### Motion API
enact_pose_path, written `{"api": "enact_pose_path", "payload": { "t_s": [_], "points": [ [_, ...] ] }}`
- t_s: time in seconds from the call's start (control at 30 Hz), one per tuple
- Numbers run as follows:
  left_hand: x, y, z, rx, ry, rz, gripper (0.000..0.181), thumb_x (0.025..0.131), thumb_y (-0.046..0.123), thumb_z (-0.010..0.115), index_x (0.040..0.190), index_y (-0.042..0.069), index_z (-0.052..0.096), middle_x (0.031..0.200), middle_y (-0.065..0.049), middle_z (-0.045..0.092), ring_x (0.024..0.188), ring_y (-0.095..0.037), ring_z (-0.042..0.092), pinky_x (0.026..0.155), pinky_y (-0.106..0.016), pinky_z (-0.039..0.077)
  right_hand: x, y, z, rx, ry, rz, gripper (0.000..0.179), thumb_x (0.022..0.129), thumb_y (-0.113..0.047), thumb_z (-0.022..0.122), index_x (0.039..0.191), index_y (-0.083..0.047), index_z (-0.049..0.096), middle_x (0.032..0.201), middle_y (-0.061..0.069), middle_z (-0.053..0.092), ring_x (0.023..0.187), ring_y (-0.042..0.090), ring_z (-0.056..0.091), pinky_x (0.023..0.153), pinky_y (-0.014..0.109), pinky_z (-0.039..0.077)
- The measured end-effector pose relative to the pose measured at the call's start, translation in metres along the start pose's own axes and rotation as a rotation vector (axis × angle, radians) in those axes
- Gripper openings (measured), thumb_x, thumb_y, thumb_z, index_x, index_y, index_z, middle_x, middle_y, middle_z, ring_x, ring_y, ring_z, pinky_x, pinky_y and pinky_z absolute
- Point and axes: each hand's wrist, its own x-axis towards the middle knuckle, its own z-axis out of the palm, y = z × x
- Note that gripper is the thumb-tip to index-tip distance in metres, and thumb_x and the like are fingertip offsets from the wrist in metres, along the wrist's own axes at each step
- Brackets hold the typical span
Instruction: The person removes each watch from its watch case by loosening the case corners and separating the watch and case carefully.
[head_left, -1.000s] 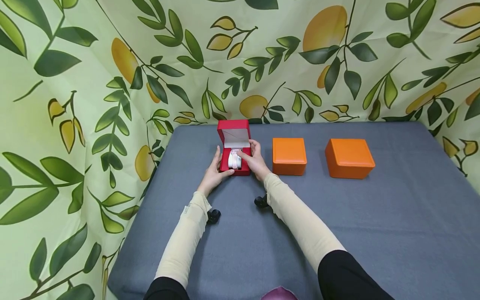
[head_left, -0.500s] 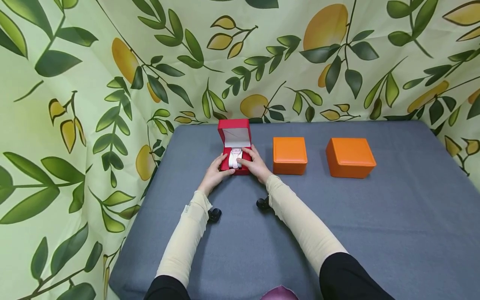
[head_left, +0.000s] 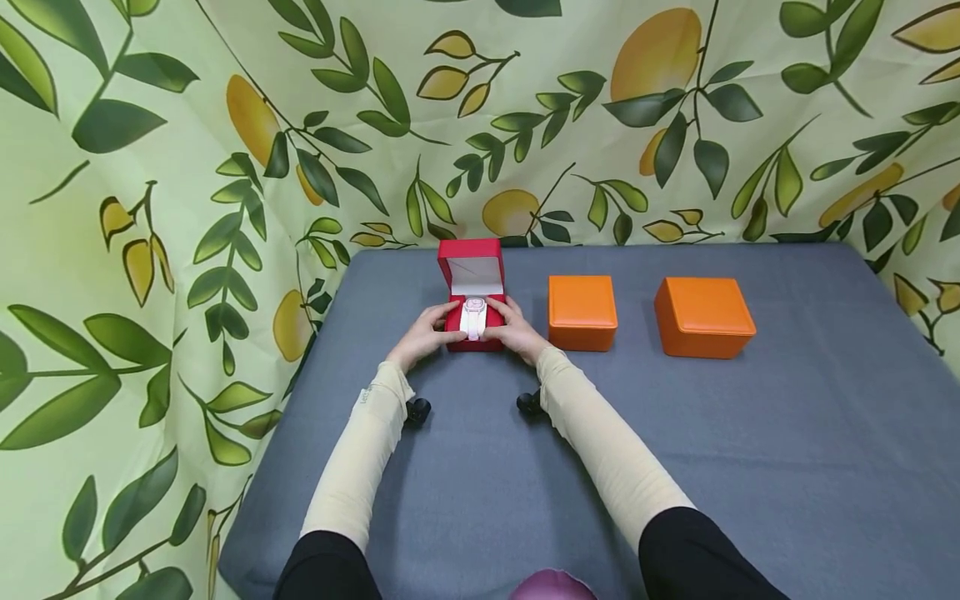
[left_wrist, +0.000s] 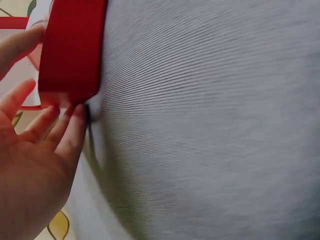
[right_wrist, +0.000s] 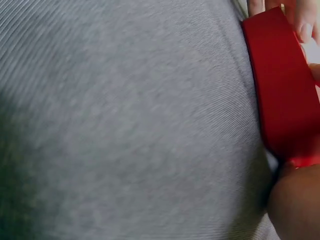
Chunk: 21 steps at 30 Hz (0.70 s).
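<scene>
A red watch box [head_left: 450, 267] stands with its lid up on the grey-blue cloth. In its base sits a watch [head_left: 476, 317] with a pale strap and a pinkish case, its face upward. My left hand [head_left: 425, 333] grips the box's left side, several fingertips against the red side wall in the left wrist view, the thumb over the front rim by the strap. From the right, my right hand [head_left: 521, 333] holds the other side, with thumb and forefinger beside the watch. In the right wrist view the box's red wall [right_wrist: 282, 85] hides most of the right fingers.
Two orange boxes with closed lids stand to the right: a nearer orange box [head_left: 582, 312] and a farther orange box [head_left: 705, 317]. The cloth-covered table [head_left: 750, 467] meets a leaf-and-fruit patterned curtain [head_left: 525, 100] at the back and left.
My right thumb and fingers have drawn back from the watch to its right side. My left fingers have moved in closer to its left. The watch now sits straighter in the box.
</scene>
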Motion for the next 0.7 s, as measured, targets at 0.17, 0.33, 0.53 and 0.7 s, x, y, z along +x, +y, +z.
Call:
{"api": "enact_pose_path", "payload": {
  "t_s": [0.17,0.33,0.53,0.7],
  "points": [
    [0.006,0.006,-0.002,0.067,-0.053,-0.051,0.078,0.08,0.027,0.067,0.147,0.03,0.027,0.141,-0.014,0.028,0.127,-0.03,0.033,0.103,-0.048,0.036,0.002,-0.002,0.002,-0.068,0.005,0.02,0.081,0.076,-0.015,0.064,0.147,-0.024,0.027,0.156,0.008,-0.006,0.14,0.032,0.009,0.114,0.05,0.021],
    [0.006,0.006,0.004,0.081,-0.094,-0.083,0.075,0.082,0.026,0.062,0.147,0.027,0.025,0.138,-0.017,0.024,0.129,-0.031,0.026,0.106,-0.048,0.032,-0.001,-0.002,0.005,-0.163,0.004,0.04,0.081,0.077,-0.02,0.063,0.149,-0.023,0.024,0.155,0.011,-0.004,0.139,0.033,0.011,0.113,0.049,0.022],
    [0.007,0.012,0.006,0.116,-0.045,-0.075,0.072,0.079,0.026,0.065,0.144,0.024,0.033,0.135,-0.016,0.026,0.127,-0.031,0.029,0.106,-0.048,0.032,-0.001,-0.004,0.004,-0.263,0.049,0.001,0.075,0.077,-0.026,0.064,0.145,-0.02,0.033,0.153,0.015,0.006,0.136,0.034,0.019,0.11,0.049,0.027],
    [0.01,0.017,0.009,0.146,0.006,-0.051,0.074,0.076,0.025,0.068,0.142,0.022,0.035,0.133,-0.018,0.025,0.127,-0.032,0.027,0.107,-0.049,0.032,-0.001,-0.006,0.004,-0.283,0.091,-0.033,0.071,0.077,-0.026,0.065,0.141,-0.018,0.037,0.151,0.017,0.011,0.134,0.034,0.023,0.109,0.049,0.03]
  ]
}}
